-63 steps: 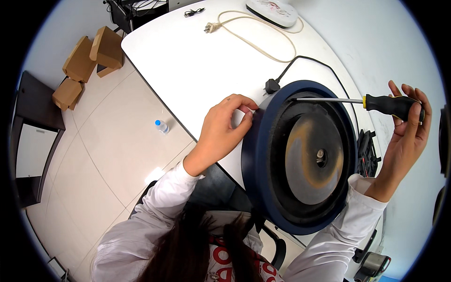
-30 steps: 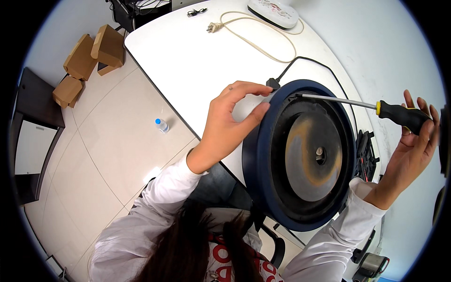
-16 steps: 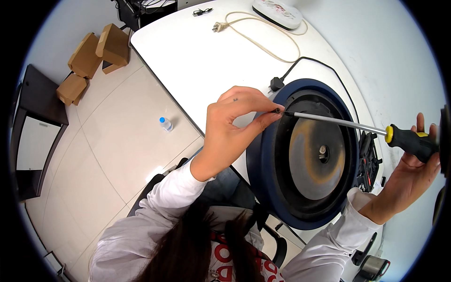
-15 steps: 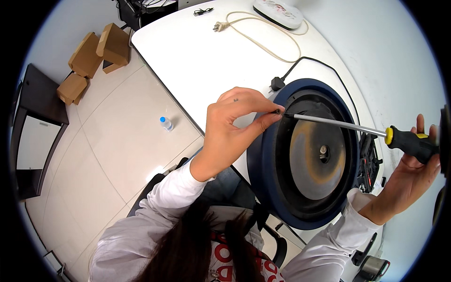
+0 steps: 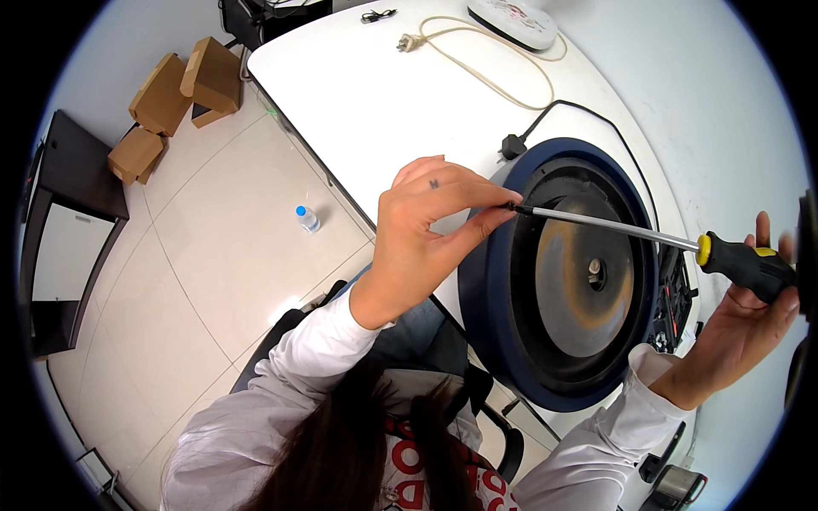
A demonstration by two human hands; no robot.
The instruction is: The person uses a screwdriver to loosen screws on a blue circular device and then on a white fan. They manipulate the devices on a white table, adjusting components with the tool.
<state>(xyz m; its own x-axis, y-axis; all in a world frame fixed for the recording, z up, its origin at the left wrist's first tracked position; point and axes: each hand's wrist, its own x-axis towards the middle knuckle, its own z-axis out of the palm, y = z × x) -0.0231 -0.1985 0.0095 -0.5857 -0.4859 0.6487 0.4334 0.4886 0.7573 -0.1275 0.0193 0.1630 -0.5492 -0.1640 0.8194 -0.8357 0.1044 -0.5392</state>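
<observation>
Tiny dark piece (image 5: 515,206) is pinched by left hand (image 5: 426,226); stiff-looking black-and-yellow-handled steel screwdriver (image 5: 648,236) is handle-gripped by right hand (image 5: 748,330); round navy base (image 5: 562,294), likely heavy, is best rim-held; white table (image 5: 358,111) edge adjoins.

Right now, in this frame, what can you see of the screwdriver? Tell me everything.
The screwdriver has a black handle with yellow accents, including a collar, and a long, straight, silvery shaft that looks like metal, ending in a dark tip. The right hand holds the handle. The shaft crosses in front of the round blue appliance. The tip is at the left hand's pinched fingertips, beside a small dark piece; whether they touch is too small to tell.
</observation>
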